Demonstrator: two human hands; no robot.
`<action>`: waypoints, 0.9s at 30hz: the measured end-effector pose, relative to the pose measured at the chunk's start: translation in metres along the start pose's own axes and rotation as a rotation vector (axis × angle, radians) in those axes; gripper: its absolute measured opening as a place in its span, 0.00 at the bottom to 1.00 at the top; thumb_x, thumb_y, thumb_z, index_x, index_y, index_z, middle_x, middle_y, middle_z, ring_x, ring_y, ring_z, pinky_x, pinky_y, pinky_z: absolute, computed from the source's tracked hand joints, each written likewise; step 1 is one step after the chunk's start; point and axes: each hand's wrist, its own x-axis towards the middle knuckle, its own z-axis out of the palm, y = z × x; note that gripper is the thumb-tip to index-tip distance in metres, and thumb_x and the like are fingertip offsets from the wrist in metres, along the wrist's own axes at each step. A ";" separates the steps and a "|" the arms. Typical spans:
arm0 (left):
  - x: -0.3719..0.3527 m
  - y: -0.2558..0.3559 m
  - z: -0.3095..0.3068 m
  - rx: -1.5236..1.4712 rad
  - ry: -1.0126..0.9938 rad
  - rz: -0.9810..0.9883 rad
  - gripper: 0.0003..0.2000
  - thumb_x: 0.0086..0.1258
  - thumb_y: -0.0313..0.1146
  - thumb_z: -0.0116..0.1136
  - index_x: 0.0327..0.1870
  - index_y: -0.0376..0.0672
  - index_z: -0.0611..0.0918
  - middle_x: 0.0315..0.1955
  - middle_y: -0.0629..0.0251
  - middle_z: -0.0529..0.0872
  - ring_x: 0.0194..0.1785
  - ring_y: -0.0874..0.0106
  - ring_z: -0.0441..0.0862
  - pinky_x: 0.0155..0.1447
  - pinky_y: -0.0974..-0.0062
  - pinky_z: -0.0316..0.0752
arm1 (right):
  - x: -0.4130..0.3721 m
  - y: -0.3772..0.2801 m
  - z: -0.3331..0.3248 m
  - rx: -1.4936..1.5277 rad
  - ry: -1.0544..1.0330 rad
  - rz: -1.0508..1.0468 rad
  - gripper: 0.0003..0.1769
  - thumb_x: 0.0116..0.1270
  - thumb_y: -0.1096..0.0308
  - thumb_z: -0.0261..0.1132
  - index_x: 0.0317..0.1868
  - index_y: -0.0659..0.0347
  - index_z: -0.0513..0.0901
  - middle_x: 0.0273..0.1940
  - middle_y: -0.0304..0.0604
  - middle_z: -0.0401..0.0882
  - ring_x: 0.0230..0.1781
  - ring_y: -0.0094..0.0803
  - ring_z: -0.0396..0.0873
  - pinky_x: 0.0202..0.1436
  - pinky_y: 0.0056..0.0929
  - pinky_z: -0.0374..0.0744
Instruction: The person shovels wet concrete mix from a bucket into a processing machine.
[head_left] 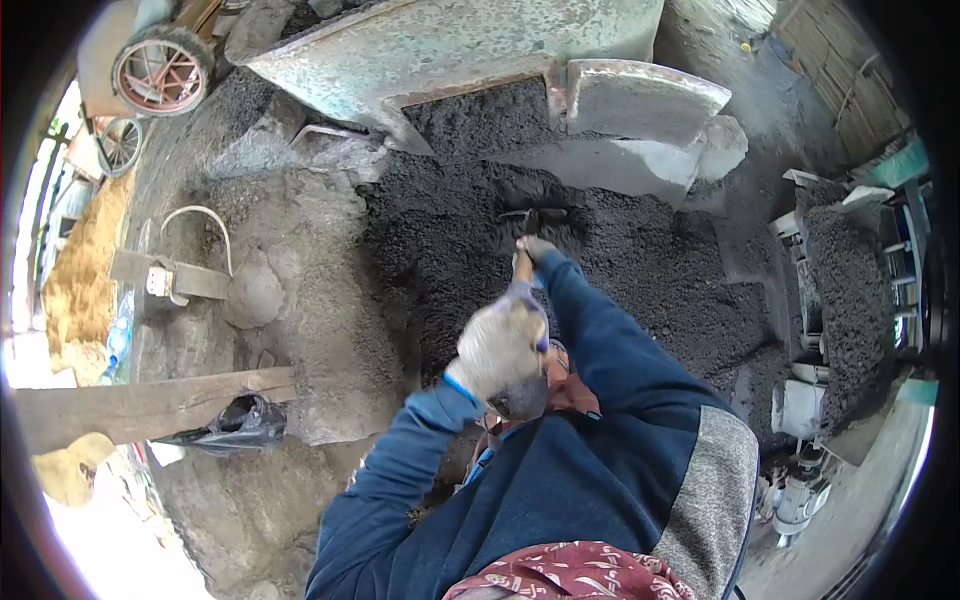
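Observation:
A shovel (523,268) with a wooden handle points away from my body. Its blade is pushed into dark, damp, crumbly material (650,245) on the floor, so only the upper edge shows. My left hand (498,345), in a pale glove, is closed around the grip end near my waist, slightly blurred. Further down, close to the blade, my right hand (537,247) wraps the shaft, also gloved. The pile spreads on both sides of the shovel and reaches an opening in a worn green metal drum or hopper (450,60).
An open metal hatch (645,105) juts out beside the opening. On the right stands a machine (850,290) heaped with the same dark material, with a motor (795,505) below. At left are a wooden beam (150,405), a black plastic bag (245,425) and a wheel (162,72).

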 end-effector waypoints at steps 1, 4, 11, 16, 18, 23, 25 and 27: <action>-0.025 0.002 0.016 -0.077 -0.103 -0.129 0.18 0.49 0.53 0.74 0.27 0.50 0.82 0.26 0.67 0.84 0.33 0.64 0.85 0.40 0.67 0.81 | 0.041 0.027 -0.028 -0.130 -0.161 -0.184 0.07 0.69 0.66 0.63 0.32 0.50 0.73 0.27 0.40 0.76 0.25 0.39 0.76 0.31 0.45 0.79; -0.047 0.018 -0.029 -0.016 -0.108 -0.097 0.19 0.50 0.53 0.74 0.23 0.50 0.79 0.21 0.68 0.80 0.28 0.63 0.82 0.35 0.65 0.77 | -0.045 0.051 0.029 -0.010 -0.071 -0.058 0.09 0.75 0.66 0.57 0.34 0.54 0.75 0.29 0.39 0.77 0.28 0.36 0.77 0.34 0.42 0.80; -0.049 0.070 -0.267 0.392 0.009 -0.013 0.19 0.55 0.56 0.69 0.27 0.50 0.80 0.24 0.67 0.79 0.25 0.63 0.78 0.34 0.65 0.73 | -0.255 0.008 0.226 0.297 -0.302 -0.015 0.08 0.66 0.74 0.66 0.37 0.54 0.73 0.33 0.32 0.75 0.37 0.29 0.77 0.42 0.42 0.82; -0.025 0.025 -0.213 0.557 0.238 -0.091 0.19 0.59 0.57 0.65 0.27 0.50 0.81 0.22 0.67 0.79 0.25 0.65 0.79 0.33 0.65 0.71 | -0.106 -0.009 0.236 0.446 -0.610 0.109 0.07 0.65 0.76 0.62 0.31 0.54 0.74 0.25 0.34 0.73 0.26 0.32 0.76 0.36 0.38 0.80; -0.033 -0.035 -0.145 0.359 0.025 -0.272 0.18 0.56 0.56 0.67 0.27 0.49 0.83 0.23 0.67 0.83 0.28 0.65 0.83 0.33 0.64 0.71 | -0.002 0.032 0.191 0.312 -0.673 0.131 0.08 0.64 0.76 0.61 0.29 0.54 0.73 0.23 0.36 0.73 0.23 0.33 0.74 0.32 0.38 0.79; -0.105 -0.016 -0.080 0.176 -0.406 -0.358 0.16 0.49 0.50 0.72 0.28 0.47 0.84 0.29 0.65 0.86 0.36 0.63 0.86 0.42 0.64 0.79 | -0.040 0.099 0.160 -0.027 -0.173 0.085 0.08 0.64 0.78 0.60 0.33 0.52 0.72 0.25 0.41 0.71 0.22 0.37 0.73 0.29 0.42 0.78; -0.121 0.002 -0.103 0.178 -0.300 -0.350 0.16 0.49 0.49 0.72 0.26 0.48 0.83 0.25 0.66 0.84 0.34 0.63 0.85 0.41 0.67 0.78 | -0.067 0.105 0.175 0.107 -0.218 0.055 0.08 0.65 0.76 0.61 0.33 0.53 0.72 0.26 0.40 0.71 0.23 0.36 0.73 0.31 0.42 0.78; -0.118 0.019 -0.158 0.222 -0.229 -0.299 0.15 0.50 0.50 0.71 0.26 0.49 0.84 0.22 0.68 0.81 0.31 0.64 0.83 0.40 0.67 0.77 | -0.114 0.095 0.203 0.188 -0.297 0.044 0.08 0.66 0.76 0.61 0.33 0.53 0.72 0.26 0.39 0.72 0.25 0.36 0.73 0.33 0.41 0.79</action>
